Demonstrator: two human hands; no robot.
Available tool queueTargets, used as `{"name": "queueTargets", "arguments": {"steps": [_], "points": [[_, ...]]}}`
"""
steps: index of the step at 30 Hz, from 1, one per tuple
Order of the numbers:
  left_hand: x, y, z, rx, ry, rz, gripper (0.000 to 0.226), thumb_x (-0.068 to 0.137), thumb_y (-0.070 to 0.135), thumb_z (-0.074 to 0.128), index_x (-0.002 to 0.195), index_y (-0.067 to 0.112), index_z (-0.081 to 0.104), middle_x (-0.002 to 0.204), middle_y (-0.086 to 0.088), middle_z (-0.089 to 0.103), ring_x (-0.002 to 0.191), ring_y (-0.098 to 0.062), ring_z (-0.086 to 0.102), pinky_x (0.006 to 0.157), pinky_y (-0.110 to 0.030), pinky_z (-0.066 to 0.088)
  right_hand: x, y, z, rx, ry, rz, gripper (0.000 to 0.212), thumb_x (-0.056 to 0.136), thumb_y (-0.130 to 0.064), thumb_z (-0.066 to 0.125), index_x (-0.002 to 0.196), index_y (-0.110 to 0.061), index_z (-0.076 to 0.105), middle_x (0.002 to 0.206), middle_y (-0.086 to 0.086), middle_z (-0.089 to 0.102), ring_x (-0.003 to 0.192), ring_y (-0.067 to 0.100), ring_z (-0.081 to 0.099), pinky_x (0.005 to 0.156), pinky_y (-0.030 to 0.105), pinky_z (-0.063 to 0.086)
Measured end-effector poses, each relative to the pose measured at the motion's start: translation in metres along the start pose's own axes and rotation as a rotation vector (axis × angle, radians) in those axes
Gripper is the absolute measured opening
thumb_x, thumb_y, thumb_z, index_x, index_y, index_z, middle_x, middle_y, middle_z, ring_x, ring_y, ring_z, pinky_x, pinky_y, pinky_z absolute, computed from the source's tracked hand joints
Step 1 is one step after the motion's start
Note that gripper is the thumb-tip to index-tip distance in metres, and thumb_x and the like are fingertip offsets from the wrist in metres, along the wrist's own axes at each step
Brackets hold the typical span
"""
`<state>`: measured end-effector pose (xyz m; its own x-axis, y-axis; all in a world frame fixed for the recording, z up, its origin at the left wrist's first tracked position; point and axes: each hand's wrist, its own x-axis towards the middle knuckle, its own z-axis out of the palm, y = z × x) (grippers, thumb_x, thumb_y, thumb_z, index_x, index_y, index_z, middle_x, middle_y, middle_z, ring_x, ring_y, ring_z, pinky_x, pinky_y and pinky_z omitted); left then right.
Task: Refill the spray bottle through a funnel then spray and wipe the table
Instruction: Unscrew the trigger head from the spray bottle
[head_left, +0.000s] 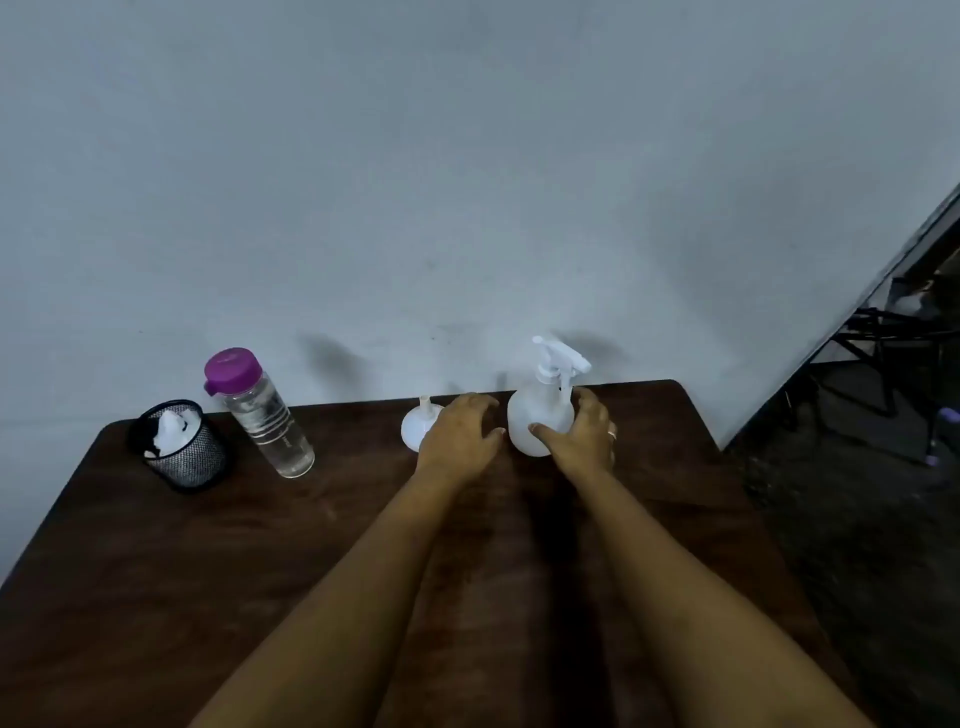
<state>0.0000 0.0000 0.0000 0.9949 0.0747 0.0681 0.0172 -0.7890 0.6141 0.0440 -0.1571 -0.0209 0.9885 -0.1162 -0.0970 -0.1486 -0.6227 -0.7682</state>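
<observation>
Right hand (582, 436) wraps the white spray bottle (540, 415), which stands upright near the table's (208, 571) far edge. Left hand (460, 434) just beside it, fingers relaxed, partly covering a white funnel (414, 430). Further left: purple-capped water bottle (265, 415), mesh cup (179, 452) holding tissue.

Looks like a bare, makeshift work corner rather than a kitchen or furnished living room. Offers only a dark wooden table (260, 545) set against a plain grey-white wall (415, 182) just beyond the fingers of both hands, with a black mesh cup (192, 457) stuffed with white tissue (171, 434) and a purple-capped water bottle (270, 421) well to the left of the left hand (457, 441). Opens, far right of the right hand (582, 441), onto a dim floor (857, 493) with black metal legs (883, 332) too dark to identify.
</observation>
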Motion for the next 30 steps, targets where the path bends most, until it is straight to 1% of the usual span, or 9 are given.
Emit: {"name": "queueTargets", "arguments": {"steps": [3,8,10,14,17,21,25,30], "points": [[0.006,-0.003,0.005,-0.008,-0.004,-0.009,0.040,0.088,0.024,0.059,0.127,0.012,0.054,0.131,-0.003,0.055,0.123,-0.017,0.048,0.101,-0.029,0.038,0.013,0.002,0.005,-0.011,-0.040,-0.018,0.092,0.068,-0.043,0.079,0.144,-0.022,0.032,0.146,0.005,0.039,0.136,0.029,0.033,0.106,0.043,0.035],[0.008,-0.008,0.016,-0.014,0.013,0.015,0.035,0.087,0.020,0.060,0.120,0.011,0.058,0.124,-0.003,0.059,0.117,-0.016,0.051,0.094,-0.022,0.038,0.024,0.009,0.019,-0.040,-0.087,-0.009,0.094,0.063,-0.050,0.079,0.141,-0.023,0.035,0.142,0.001,0.043,0.134,0.026,0.036,0.105,0.046,0.039],[0.006,-0.011,0.020,-0.014,0.017,0.015,0.035,0.087,0.020,0.060,0.121,0.012,0.058,0.124,-0.003,0.058,0.117,-0.016,0.051,0.095,-0.023,0.038,0.025,0.012,0.021,-0.039,-0.104,-0.005,0.097,0.061,-0.052,0.080,0.141,-0.024,0.034,0.142,0.001,0.043,0.134,0.027,0.036,0.105,0.047,0.038],[0.001,-0.014,0.021,-0.015,-0.005,0.005,0.036,0.087,0.020,0.060,0.122,0.012,0.056,0.127,-0.004,0.057,0.118,-0.018,0.051,0.099,-0.029,0.041,0.021,0.013,0.021,-0.031,-0.129,-0.030,0.100,0.059,-0.050,0.081,0.142,-0.026,0.031,0.143,0.001,0.041,0.133,0.028,0.037,0.105,0.045,0.037],[-0.002,-0.013,0.022,-0.011,-0.016,0.011,0.036,0.087,0.020,0.060,0.122,0.012,0.056,0.127,-0.004,0.057,0.118,-0.018,0.051,0.100,-0.030,0.041,0.020,0.013,0.021,-0.023,-0.130,-0.042,0.099,0.058,-0.049,0.081,0.142,-0.029,0.031,0.142,0.001,0.041,0.131,0.028,0.040,0.103,0.045,0.039],[-0.003,-0.011,0.021,-0.015,-0.008,0.020,0.036,0.087,0.019,0.060,0.122,0.011,0.056,0.126,-0.004,0.057,0.118,-0.018,0.051,0.101,-0.030,0.040,0.017,0.013,0.023,0.023,-0.139,-0.037,0.098,0.058,-0.046,0.082,0.140,-0.027,0.033,0.139,0.004,0.042,0.128,0.029,0.043,0.102,0.049,0.041],[-0.004,-0.007,0.019,-0.027,-0.002,0.019,0.036,0.087,0.017,0.059,0.122,0.011,0.055,0.126,-0.005,0.057,0.119,-0.018,0.050,0.098,-0.026,0.037,0.011,0.017,0.027,0.029,-0.122,-0.059,0.098,0.058,-0.047,0.082,0.140,-0.022,0.035,0.136,0.006,0.045,0.125,0.030,0.045,0.100,0.048,0.043],[-0.005,-0.010,0.021,-0.031,-0.004,0.028,0.037,0.088,0.018,0.058,0.123,0.010,0.054,0.127,-0.004,0.057,0.120,-0.017,0.049,0.096,-0.021,0.034,0.006,0.018,0.029,0.022,-0.136,-0.080,0.101,0.056,-0.047,0.082,0.141,-0.026,0.032,0.137,0.005,0.045,0.126,0.029,0.045,0.099,0.047,0.044]]}}
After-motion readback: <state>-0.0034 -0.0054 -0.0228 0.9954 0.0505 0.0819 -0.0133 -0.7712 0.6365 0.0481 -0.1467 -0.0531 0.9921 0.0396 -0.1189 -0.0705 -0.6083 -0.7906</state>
